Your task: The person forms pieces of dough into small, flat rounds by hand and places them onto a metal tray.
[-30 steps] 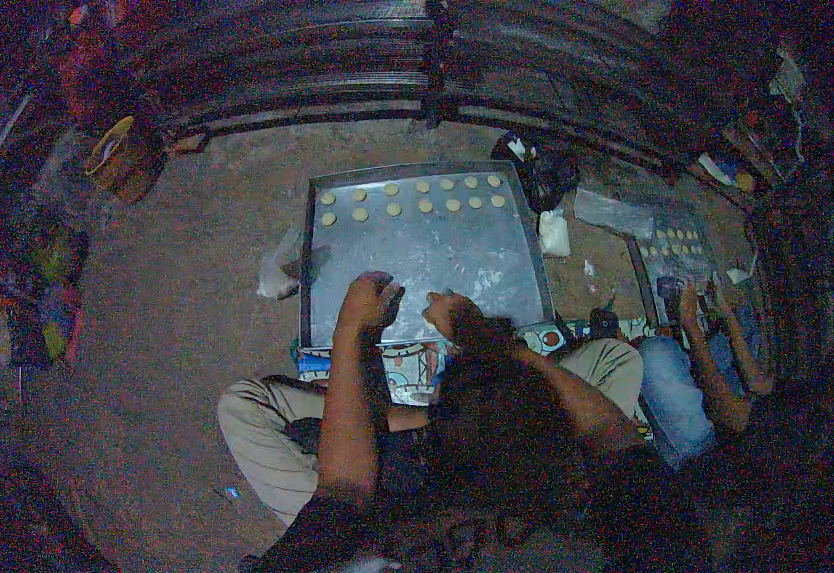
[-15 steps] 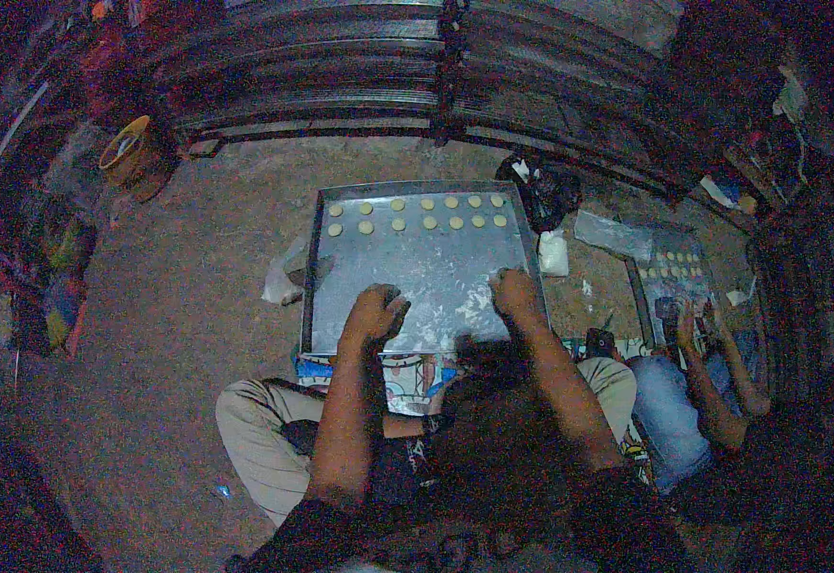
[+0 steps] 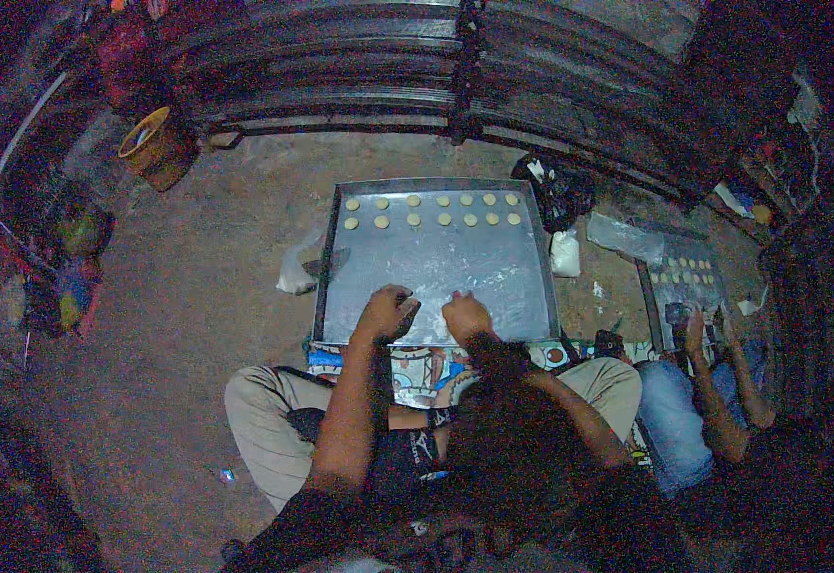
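A large metal tray (image 3: 379,263) lies in front of my crossed legs. Two rows of small flat, pale dough rounds (image 3: 443,201) line its far side, and white flour (image 3: 501,279) is smeared over the nearer part. Over the tray's near half my left hand (image 3: 387,313) is closed, fingers curled, thumb side toward the other hand. Beside it, a short gap away, my right hand (image 3: 467,315) is closed too, its fingers bent inward. Whatever either may hold is too small or hidden to make out.
At the right a co-worker's hands (image 3: 710,334) are over a smaller tray (image 3: 647,296) with similar rounds. A white bag (image 3: 564,255) and black plastic bag (image 3: 570,201) stand between. Clear plastic (image 3: 295,272) lies left; an orange basket (image 3: 154,148) stands before dark racks (image 3: 341,119).
My right hand has moved left from the tray's right side to near my left hand, which stays curled at the near left. The view has shifted slightly.
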The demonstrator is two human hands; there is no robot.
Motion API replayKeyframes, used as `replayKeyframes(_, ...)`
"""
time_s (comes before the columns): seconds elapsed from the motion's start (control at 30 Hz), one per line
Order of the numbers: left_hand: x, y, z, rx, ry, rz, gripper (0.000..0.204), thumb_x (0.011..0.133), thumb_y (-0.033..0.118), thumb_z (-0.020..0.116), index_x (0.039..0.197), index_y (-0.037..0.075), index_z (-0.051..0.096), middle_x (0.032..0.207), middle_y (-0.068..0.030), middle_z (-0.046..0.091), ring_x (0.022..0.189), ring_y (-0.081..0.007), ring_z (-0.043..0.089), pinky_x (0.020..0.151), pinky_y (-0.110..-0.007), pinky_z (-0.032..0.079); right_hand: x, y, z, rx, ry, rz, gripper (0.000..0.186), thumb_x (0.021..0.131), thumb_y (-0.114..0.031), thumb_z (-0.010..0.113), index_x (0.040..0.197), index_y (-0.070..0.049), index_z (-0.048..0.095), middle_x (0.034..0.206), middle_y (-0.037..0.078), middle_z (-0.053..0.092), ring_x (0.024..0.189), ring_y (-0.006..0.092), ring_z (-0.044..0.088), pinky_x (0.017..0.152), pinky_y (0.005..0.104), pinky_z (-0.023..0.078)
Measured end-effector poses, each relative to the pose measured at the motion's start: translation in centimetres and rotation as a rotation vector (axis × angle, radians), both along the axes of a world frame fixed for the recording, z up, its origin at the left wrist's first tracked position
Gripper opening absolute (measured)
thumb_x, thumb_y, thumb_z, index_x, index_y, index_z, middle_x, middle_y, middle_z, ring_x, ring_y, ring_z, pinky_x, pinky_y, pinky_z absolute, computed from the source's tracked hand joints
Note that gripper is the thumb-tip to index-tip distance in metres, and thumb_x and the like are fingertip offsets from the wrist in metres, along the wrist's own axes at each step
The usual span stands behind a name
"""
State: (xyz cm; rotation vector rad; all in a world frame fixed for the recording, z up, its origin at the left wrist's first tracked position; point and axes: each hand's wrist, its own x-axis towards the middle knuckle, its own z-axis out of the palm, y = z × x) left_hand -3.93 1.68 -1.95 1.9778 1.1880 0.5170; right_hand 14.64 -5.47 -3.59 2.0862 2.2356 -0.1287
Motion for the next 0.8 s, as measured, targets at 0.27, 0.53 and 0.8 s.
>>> replayKeyframes(0.27, 1.8, 0.2, 0.0, 0.075, -0.015, -0.157, 0.034, 0.089, 0.030, 0.063, 0.101, -0.001, 0.071, 0.104, -0.0219, 0.069, 0.100, -0.0409, 0.064, 0.090, -0.043, 0.050, 14.5, 0.2, -0.7, 0.047, 1.501, -0.675, 0.026, 0.083, -0.008, 0.070, 0.108, -0.001, 0.069, 0.091, 0.010, 0.070, 0.094, 0.0273, 0.069, 0.081, 0.0330, 0.057)
replayKeyframes(0.53, 5.4, -2.0, -0.6, -0.916, -0.921, -0.100, 0.039, 0.101, 0.028, 0.056, 0.121, -0.005, 0.060, 0.108, -0.0136, 0.068, 0.093, -0.0211, 0.067, 0.085, -0.034, 0.055, 10.3, 1.7, -1.0, -0.035, 2.024, -0.246, 0.047, 0.087, 0.003, 0.066, 0.132, 0.002, 0.052, 0.133, 0.017, 0.056, 0.119, 0.0269, 0.058, 0.096, 0.0380, 0.051)
replayKeyframes(0.8, 4.8, -2.1, 1.3, -0.838, -0.853, 0.098, 0.038, 0.096, 0.025, 0.065, 0.113, -0.008, 0.063, 0.104, -0.0149, 0.067, 0.091, -0.0205, 0.067, 0.080, -0.032, 0.059, 4.9, 1.9, 0.8, 0.155, 1.362, -0.112, 0.030, 0.089, -0.013, 0.065, 0.118, -0.006, 0.068, 0.116, 0.013, 0.067, 0.103, 0.0294, 0.065, 0.092, 0.0353, 0.051)
